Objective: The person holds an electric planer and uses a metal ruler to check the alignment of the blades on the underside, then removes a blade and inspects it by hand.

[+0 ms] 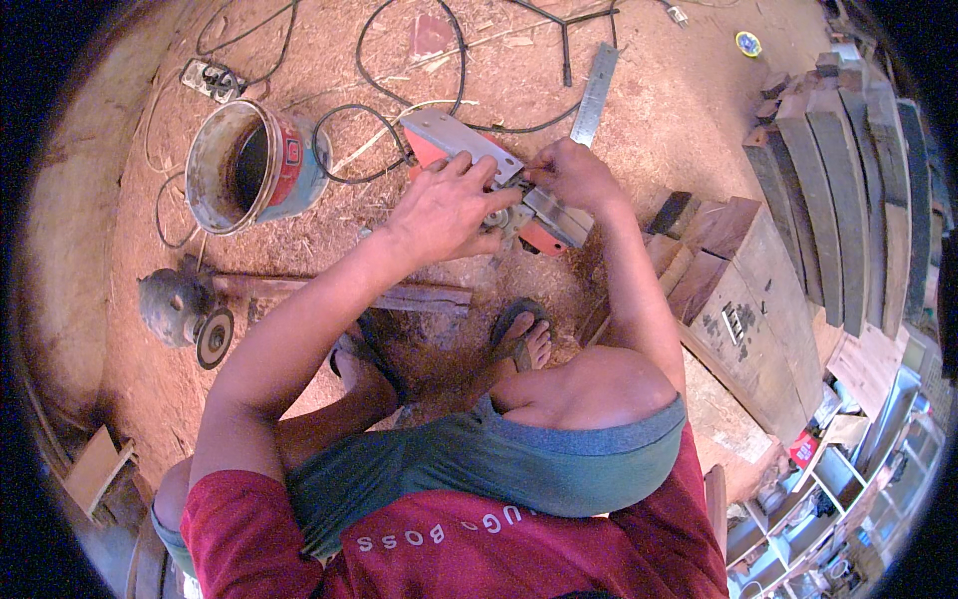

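Note:
A red electric hand planer (459, 138) is turned so that its silver sole faces up, above my feet. My left hand (444, 208) is wrapped over the middle of the planer, fingers bent against its side and metal parts. My right hand (576, 178) is closed in a pinch by the gap in the sole; whatever its fingertips hold is hidden. Just beyond that hand is a steel ruler (598, 92), its near end close to the knuckles. I cannot tell whether the hand touches it.
A paint bucket (291, 165) with dark contents stands to the left. Nearer lies a motor (172, 302) with a grinding wheel. A black cable (462, 65) loops across the shaving-strewn ground, and a power strip (212, 80) lies far left. Boards (833, 190) and a wooden block (768, 329) fill the right.

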Demonstrator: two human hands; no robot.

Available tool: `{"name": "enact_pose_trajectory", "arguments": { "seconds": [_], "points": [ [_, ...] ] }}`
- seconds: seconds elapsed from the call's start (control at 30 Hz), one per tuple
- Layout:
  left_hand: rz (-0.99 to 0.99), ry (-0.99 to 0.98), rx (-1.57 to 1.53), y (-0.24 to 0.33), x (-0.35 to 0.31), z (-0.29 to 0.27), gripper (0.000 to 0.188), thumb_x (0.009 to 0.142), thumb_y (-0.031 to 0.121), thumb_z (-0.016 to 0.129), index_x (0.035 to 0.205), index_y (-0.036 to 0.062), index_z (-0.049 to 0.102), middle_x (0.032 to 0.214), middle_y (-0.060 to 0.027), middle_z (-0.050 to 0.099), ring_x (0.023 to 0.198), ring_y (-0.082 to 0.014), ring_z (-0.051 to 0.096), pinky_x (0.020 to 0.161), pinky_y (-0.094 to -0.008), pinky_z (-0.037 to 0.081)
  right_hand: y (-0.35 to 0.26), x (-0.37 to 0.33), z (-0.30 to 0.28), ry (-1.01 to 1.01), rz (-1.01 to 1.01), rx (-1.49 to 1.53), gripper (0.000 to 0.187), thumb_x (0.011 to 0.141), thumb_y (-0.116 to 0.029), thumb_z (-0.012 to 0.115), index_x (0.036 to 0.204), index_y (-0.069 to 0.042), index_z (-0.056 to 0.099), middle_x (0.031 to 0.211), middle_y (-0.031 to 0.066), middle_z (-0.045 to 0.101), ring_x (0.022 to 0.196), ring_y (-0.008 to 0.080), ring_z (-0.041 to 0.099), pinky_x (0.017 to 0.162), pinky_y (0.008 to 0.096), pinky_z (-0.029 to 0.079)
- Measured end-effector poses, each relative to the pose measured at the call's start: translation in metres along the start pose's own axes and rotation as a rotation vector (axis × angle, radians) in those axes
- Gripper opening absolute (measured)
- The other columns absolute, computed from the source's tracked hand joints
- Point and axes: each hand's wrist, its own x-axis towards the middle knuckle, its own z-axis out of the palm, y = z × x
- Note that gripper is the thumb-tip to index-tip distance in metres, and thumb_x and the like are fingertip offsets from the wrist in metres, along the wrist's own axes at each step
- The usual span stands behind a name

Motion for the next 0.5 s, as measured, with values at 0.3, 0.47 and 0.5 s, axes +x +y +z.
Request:
{"name": "enact_pose_trajectory", "arguments": {
  "seconds": [0.3, 0.47, 0.5],
  "points": [
    [0.000, -0.018, -0.026, 0.001, 0.001, -0.001, 0.063, 0.072, 0.039, 0.080, 0.131, 0.0234, 0.062, 0.116, -0.0112, 0.054, 0.115, -0.0329, 0.053, 0.092, -0.0478, 0.051, 0.004, 0.002, -0.004, -0.139, 0.074, 0.049, 0.027, 0.086, -0.036, 0.073, 0.101, -0.015, 0.075, 0.109, 0.0126, 0.071, 0.103, 0.0325, 0.069, 0.088, 0.0462, 0.055],
    [0.009, -0.011, -0.010, 0.001, 0.001, 0.000, 0.064, 0.072, 0.039, 0.081, 0.131, 0.0243, 0.062, 0.115, -0.0101, 0.054, 0.113, -0.0322, 0.053, 0.090, -0.0463, 0.051, 0.011, 0.005, 0.005, -0.108, 0.102, -0.006, 0.029, 0.085, -0.036, 0.074, 0.103, -0.013, 0.075, 0.109, 0.0144, 0.071, 0.104, 0.0335, 0.068, 0.089, 0.0457, 0.055],
    [0.009, -0.011, -0.009, 0.001, 0.002, 0.000, 0.064, 0.072, 0.039, 0.081, 0.131, 0.0243, 0.062, 0.115, -0.0101, 0.054, 0.113, -0.0322, 0.053, 0.090, -0.0463, 0.051, 0.011, 0.005, 0.006, -0.081, 0.124, -0.035, 0.029, 0.085, -0.035, 0.074, 0.104, -0.013, 0.075, 0.109, 0.0149, 0.071, 0.104, 0.0336, 0.068, 0.090, 0.0456, 0.055]
  ]
}}
